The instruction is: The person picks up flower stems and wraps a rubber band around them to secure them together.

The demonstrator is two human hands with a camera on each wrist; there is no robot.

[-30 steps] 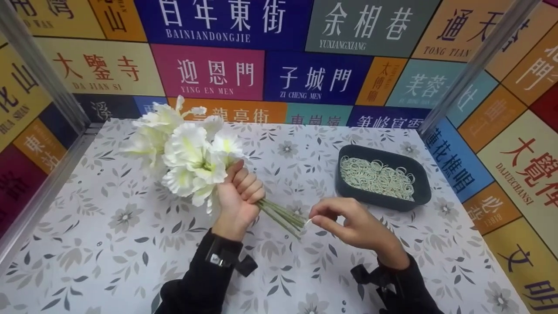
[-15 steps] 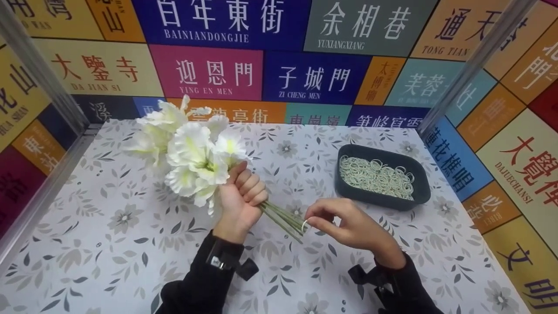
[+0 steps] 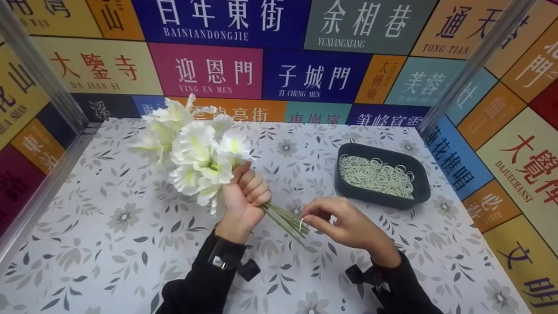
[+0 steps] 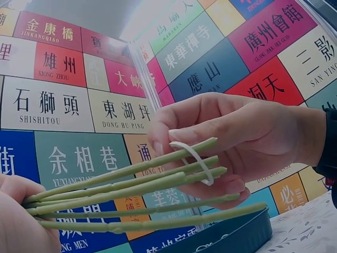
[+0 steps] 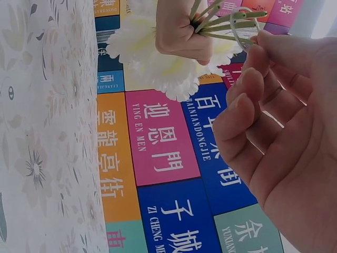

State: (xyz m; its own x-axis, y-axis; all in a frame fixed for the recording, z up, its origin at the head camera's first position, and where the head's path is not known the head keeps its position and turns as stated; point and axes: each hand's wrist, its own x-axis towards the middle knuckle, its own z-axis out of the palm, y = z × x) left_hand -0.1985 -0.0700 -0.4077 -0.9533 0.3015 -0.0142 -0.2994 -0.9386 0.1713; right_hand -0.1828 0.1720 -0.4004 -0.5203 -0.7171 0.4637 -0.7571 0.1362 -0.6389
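My left hand [image 3: 244, 203] grips a bunch of white artificial flowers [image 3: 198, 150] by the stems, just below the blooms. The bare green stems [image 4: 126, 184] stick out of the fist toward my right hand [image 3: 344, 222]. Between thumb and fingertips, that hand pinches a thin pale rubber band [image 4: 196, 154] at the stem ends. In the left wrist view the band crosses over the upper stems, while the lowest ones run below it. The right wrist view shows the band as a loop [image 5: 233, 27] with stem tips passing through it. The right hand's other fingers are loosely bent.
A dark oblong container [image 3: 377, 199] at the right holds many pale rubber bands [image 3: 377, 176]. A white cloth with a grey leaf-and-flower print covers the table [image 3: 126, 261]. Panels with colourful place-name signs [image 3: 205, 72] stand behind and at both sides, with metal posts [image 3: 475, 65] at the corners.
The left hand and the flowers have shifted slightly to the right. The right hand has moved a little left, bringing the rubber band from the stem tips farther onto the stems.
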